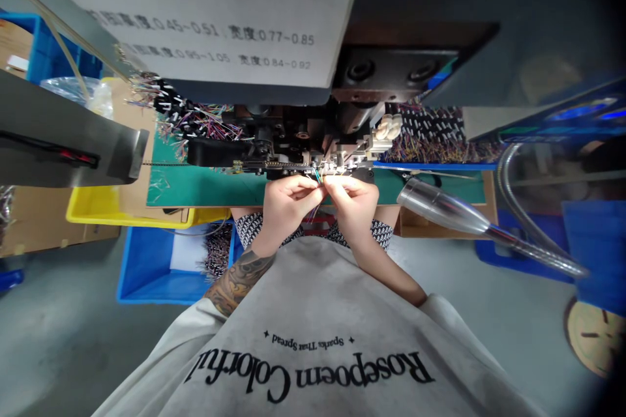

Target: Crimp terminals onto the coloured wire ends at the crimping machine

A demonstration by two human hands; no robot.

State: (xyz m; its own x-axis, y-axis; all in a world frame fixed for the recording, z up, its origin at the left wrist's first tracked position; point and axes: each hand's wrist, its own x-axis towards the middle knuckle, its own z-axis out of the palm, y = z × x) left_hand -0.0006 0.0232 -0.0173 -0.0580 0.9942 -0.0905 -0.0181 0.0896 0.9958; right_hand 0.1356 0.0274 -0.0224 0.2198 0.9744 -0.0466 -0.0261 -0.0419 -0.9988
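Note:
My left hand (289,205) and my right hand (353,202) meet in front of the crimping machine (303,130), at the front of its working head. Both hands are closed in a pinch on thin coloured wires (319,177), a green one among them. The wire tips point up toward the machine's metal tooling (337,159), and some strands hang down between my hands. Whether the tips touch the tooling is too small to tell. A strip of terminals (205,163) runs in from the left to the tooling.
Bundles of black cables with bare coloured ends (195,117) lie left of the machine, more (425,130) to the right. A lamp on a flexible neck (443,205) reaches in from the right. A yellow bin (98,208) and a blue bin (147,273) stand at the lower left.

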